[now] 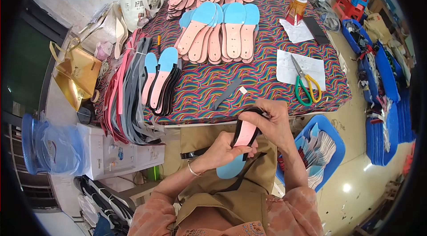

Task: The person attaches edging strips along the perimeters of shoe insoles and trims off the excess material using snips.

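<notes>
Between my two hands, above my lap, is a shoe insole [245, 133] with a pink rear part and a blue front part. Its heel end points away from me. A black strip runs along its edge. My left hand [218, 150] grips the insole near its middle, thumb on the pink face. My right hand [275, 124] is closed around the heel end and the black strip there; some of its fingertips are hidden. A black band [193, 153] shows left of my left hand; whether it joins the strip, I cannot tell. Edged insoles [162, 82] stand stacked at the table's left.
On the patterned tablecloth [262, 87] lie unedged insoles [233, 36], grey and pink strips [126, 89], a grey scrap [227, 94], scissors [304, 78] on paper, and a bottle [297, 4]. A blue basket [336, 147] holding insoles stands beside my right arm.
</notes>
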Action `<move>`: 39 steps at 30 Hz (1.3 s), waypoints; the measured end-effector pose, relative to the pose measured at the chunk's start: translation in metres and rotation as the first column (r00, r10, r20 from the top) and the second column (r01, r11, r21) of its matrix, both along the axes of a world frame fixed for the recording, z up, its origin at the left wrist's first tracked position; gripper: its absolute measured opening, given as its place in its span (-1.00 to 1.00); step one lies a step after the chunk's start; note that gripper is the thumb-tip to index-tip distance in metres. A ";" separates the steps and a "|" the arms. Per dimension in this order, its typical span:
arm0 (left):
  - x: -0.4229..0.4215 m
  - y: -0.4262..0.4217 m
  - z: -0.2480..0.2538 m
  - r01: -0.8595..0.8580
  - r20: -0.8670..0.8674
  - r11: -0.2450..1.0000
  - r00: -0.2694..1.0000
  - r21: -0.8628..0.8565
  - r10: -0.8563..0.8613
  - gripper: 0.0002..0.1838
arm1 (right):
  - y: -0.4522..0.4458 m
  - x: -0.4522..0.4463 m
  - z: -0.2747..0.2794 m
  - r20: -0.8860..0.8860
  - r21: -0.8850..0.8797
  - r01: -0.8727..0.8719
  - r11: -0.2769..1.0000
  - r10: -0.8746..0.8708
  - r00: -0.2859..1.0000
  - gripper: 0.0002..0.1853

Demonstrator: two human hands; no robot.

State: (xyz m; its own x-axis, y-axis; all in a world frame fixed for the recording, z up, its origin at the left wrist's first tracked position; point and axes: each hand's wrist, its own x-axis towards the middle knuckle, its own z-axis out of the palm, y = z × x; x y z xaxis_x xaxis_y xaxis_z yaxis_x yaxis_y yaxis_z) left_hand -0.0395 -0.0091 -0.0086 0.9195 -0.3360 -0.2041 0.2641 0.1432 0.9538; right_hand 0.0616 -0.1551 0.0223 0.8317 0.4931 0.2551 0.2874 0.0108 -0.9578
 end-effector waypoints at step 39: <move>0.021 0.011 0.023 -0.292 -0.034 0.947 0.956 -0.135 0.290 -0.39 | 0.035 -0.002 -0.014 -0.345 0.410 0.042 0.911 0.112 0.932 -0.70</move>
State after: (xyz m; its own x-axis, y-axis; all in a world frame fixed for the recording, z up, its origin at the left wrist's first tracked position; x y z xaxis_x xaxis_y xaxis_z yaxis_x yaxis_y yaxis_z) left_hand -0.0189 0.0016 0.0149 0.9789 -0.0797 -0.1882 0.2042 0.3451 0.9161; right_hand 0.0596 -0.1201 0.0085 0.8878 0.4411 0.1309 -0.0767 0.4225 -0.9031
